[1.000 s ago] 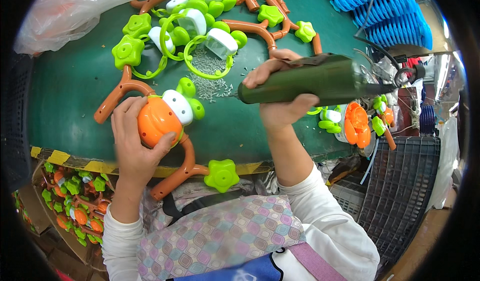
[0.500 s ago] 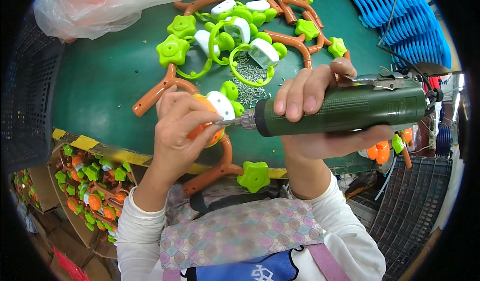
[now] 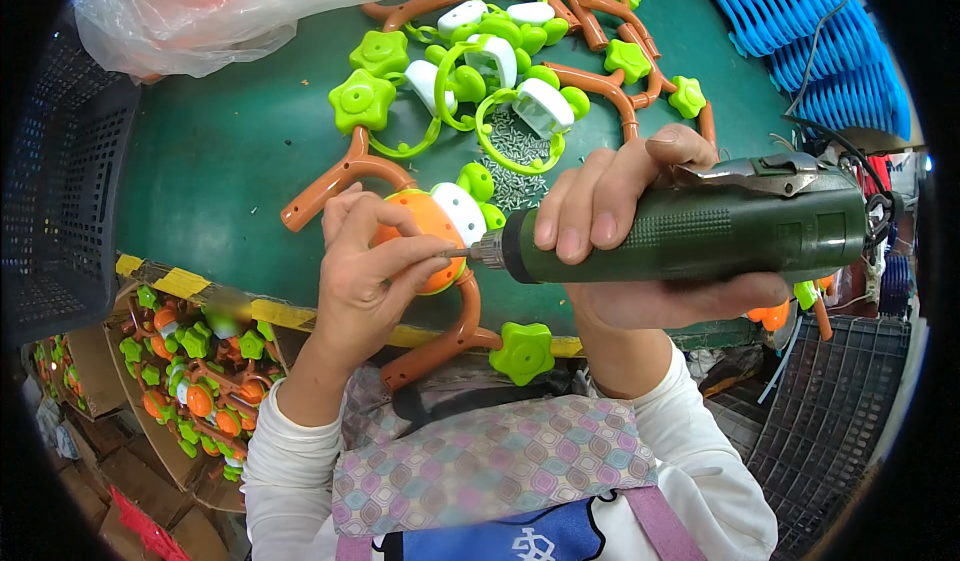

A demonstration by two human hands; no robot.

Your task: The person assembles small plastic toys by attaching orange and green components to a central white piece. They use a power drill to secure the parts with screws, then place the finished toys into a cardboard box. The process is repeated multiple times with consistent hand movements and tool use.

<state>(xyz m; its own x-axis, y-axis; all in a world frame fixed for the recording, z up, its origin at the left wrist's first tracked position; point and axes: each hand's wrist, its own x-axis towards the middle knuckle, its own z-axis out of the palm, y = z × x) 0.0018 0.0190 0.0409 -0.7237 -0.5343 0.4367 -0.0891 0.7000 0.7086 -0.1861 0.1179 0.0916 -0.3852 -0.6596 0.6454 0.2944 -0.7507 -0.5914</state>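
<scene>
My right hand (image 3: 610, 211) is wrapped round a dark green electric screwdriver (image 3: 700, 223), held level with its bit pointing left. At the bit (image 3: 458, 252), the thumb and forefinger of my left hand (image 3: 370, 266) are pinched together. Whatever small piece is between those fingertips is too small to make out. Just behind them lies a toy part with an orange and white round body (image 3: 415, 216), green knobs, brown branch-like arms (image 3: 465, 321) and green star-shaped ends (image 3: 523, 353). It rests at the table's front edge, one arm hanging over.
Loose screws (image 3: 515, 166) are heaped beyond the toy, beside green rings with white pieces (image 3: 543, 108) and more brown branches (image 3: 600, 83). Blue plastic parts (image 3: 840, 71) stack at the far right. A dark crate (image 3: 60, 181) stands left; a box of finished-looking toys (image 3: 200, 381) sits below.
My left fingers and the screwdriver bit have shifted slightly down and nearer to me relative to the toy, uncovering more of its orange body. The whole view has shifted a little.
</scene>
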